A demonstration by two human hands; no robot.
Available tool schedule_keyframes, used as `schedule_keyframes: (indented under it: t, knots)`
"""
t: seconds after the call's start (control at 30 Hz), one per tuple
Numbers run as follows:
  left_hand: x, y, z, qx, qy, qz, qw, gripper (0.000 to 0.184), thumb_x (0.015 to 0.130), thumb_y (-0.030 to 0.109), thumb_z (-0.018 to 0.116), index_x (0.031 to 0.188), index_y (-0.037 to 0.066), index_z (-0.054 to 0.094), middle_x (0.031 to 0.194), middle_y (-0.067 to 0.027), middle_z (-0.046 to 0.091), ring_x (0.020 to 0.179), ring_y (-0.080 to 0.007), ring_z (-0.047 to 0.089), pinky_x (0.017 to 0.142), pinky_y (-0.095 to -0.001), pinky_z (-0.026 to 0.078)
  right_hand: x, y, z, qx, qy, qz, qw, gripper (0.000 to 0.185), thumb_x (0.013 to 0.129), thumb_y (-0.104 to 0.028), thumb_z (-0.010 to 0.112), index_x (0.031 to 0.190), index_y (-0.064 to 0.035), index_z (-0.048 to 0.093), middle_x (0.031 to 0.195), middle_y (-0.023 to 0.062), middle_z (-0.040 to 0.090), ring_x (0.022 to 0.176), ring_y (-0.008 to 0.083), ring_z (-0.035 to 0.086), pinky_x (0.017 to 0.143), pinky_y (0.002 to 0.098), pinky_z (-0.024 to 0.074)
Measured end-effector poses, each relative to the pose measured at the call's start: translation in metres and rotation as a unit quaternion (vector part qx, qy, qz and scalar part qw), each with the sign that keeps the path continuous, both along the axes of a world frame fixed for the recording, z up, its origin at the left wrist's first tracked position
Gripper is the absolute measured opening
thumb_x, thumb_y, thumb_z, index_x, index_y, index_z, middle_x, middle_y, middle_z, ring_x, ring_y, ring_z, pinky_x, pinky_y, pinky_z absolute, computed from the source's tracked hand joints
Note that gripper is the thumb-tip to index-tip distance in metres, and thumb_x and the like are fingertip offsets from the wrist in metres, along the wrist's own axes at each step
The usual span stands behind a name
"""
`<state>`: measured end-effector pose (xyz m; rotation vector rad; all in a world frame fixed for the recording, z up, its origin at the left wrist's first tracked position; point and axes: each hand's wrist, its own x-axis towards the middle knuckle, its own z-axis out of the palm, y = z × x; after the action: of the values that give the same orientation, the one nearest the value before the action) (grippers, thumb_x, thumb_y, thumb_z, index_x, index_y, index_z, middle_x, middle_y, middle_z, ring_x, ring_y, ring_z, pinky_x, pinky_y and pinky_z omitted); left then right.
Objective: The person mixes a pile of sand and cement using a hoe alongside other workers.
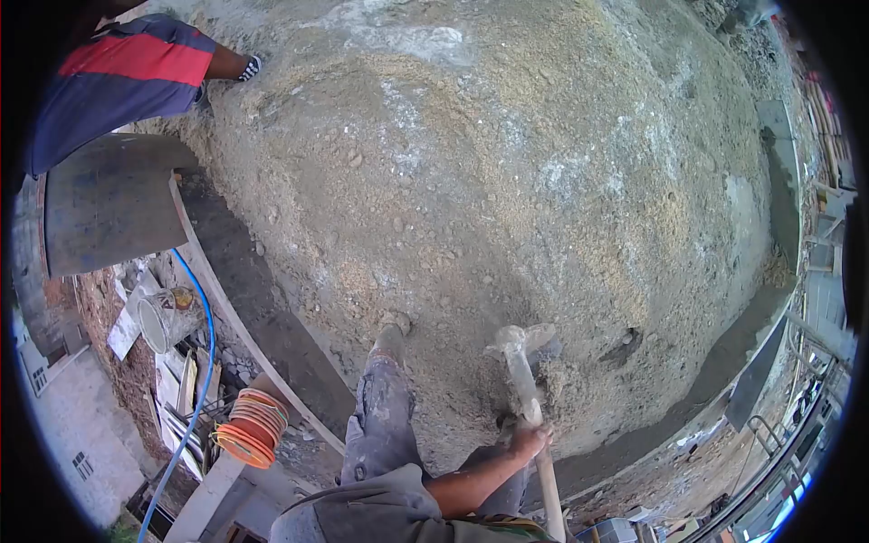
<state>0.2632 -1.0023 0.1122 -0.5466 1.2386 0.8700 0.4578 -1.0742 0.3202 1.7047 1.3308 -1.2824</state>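
The left hand (528,441) is wrapped around the handle of a long-handled tool (520,373); the right is out of view, so its grip I cannot tell. The tool's caked head is over the sandy mound (453,208), toward the near edge. Another person (136,68) stands at the far left corner.

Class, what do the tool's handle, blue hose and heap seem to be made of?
Handle: probably wood, smooth; pale tan like bare timber.
Hose: likely plastic, smooth; even blue, bends in a curve.
Heap: seemingly sand or soil, matte; loose grains and lumps show.
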Motion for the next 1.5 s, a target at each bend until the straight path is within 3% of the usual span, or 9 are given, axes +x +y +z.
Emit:
schedule_keyframes:
  t: [0.2,0.27,0.43,0.6,0.67,0.97,1.03,1.23,1.5]
  knots:
    - [-0.329,0.190,0.011,0.082,0.256,0.024,0.963,0.035,0.080,0.007,0.062,0.104,0.002,0.037,0.075,-0.0043,0.052,0.048,-0.0097,0.049,0.041,-0.0234,0.042,-0.245,0.113,-0.150,-0.014,0.193,0.007,0.981,0.060,0.059,-0.028,0.073,0.112,-0.0052,0.052,0.092,0.0205,0.061,0.085,0.0358,0.061,0.074,0.0392,0.0487]
    - [-0.452,0.263,0.004,0.132,0.420,0.001,0.898,0.031,0.082,0.010,0.061,0.102,0.001,0.039,0.073,-0.0048,0.054,0.048,-0.0098,0.050,0.041,-0.0246,0.043,-0.379,0.177,-0.193,-0.005,0.328,-0.107,0.939,0.045,0.062,-0.019,0.079,0.097,-0.0030,0.056,0.074,0.0029,0.058,0.065,0.0120,0.055,0.061,0.0289,0.0465]
    - [-0.652,0.370,0.006,0.192,0.610,-0.089,0.764,0.022,0.084,0.021,0.056,0.087,-0.001,0.053,0.066,-0.0041,0.054,0.050,-0.0134,0.054,0.046,-0.0287,0.047,-0.573,0.311,-0.194,0.015,0.435,-0.121,0.892,0.050,0.065,-0.026,0.070,0.101,0.0037,0.053,0.084,0.0158,0.061,0.070,0.0239,0.060,0.064,0.0344,0.0480]
    - [-0.546,0.321,-0.221,0.068,0.506,-0.169,0.843,0.018,0.084,0.017,0.054,0.089,0.000,0.057,0.066,-0.0059,0.054,0.050,-0.0165,0.053,0.048,-0.0320,0.048,-0.476,0.254,-0.297,0.069,0.295,-0.121,0.945,0.053,0.066,-0.033,0.067,0.101,0.0039,0.054,0.085,0.0179,0.063,0.077,0.0282,0.062,0.069,0.0370,0.0478]
    - [-0.485,0.288,-0.231,0.050,0.463,-0.177,0.867,0.017,0.083,0.015,0.057,0.088,-0.001,0.056,0.064,-0.0049,0.054,0.050,-0.0158,0.054,0.046,-0.0300,0.048,-0.425,0.236,-0.279,0.018,0.261,-0.138,0.955,0.053,0.067,-0.033,0.066,0.102,0.0041,0.054,0.087,0.0201,0.062,0.082,0.0303,0.062,0.072,0.0380,0.0474]
    - [-0.231,0.119,-0.179,-0.022,0.319,-0.119,0.940,0.023,0.081,0.023,0.058,0.071,0.002,0.055,0.061,-0.0048,0.054,0.049,-0.0158,0.057,0.046,-0.0299,0.050,-0.212,0.129,-0.164,-0.021,0.125,-0.043,0.991,0.046,0.066,-0.031,0.068,0.097,0.0007,0.056,0.084,0.0185,0.062,0.079,0.0305,0.060,0.072,0.0375,0.0469]
    - [-0.167,0.055,-0.184,-0.007,0.211,-0.130,0.969,0.040,0.078,0.013,0.063,0.103,-0.001,0.035,0.073,-0.0100,0.059,0.052,-0.0194,0.060,0.041,-0.0295,0.050,-0.170,0.098,-0.128,-0.053,0.075,-0.012,0.996,0.047,0.065,-0.032,0.069,0.098,-0.0005,0.057,0.085,0.0190,0.062,0.080,0.0301,0.060,0.072,0.0386,0.0476]
    - [-0.002,-0.047,-0.067,-0.114,0.123,-0.170,0.971,0.047,0.077,0.018,0.064,0.106,-0.006,0.035,0.075,-0.0154,0.059,0.051,-0.0216,0.062,0.043,-0.0316,0.051,-0.065,0.036,-0.049,-0.085,-0.019,0.039,0.995,0.048,0.063,-0.036,0.068,0.098,-0.0049,0.059,0.086,0.0277,0.061,0.084,0.0367,0.062,0.074,0.0445,0.0505]
    - [-0.298,0.124,-0.050,0.010,0.283,-0.036,0.958,0.041,0.081,0.021,0.064,0.103,0.006,0.033,0.068,-0.0075,0.056,0.050,-0.0143,0.056,0.041,-0.0311,0.044,-0.263,0.095,-0.130,0.012,0.144,-0.029,0.989,0.040,0.064,-0.028,0.066,0.094,-0.0030,0.058,0.082,0.0200,0.063,0.079,0.0352,0.063,0.070,0.0402,0.0484]
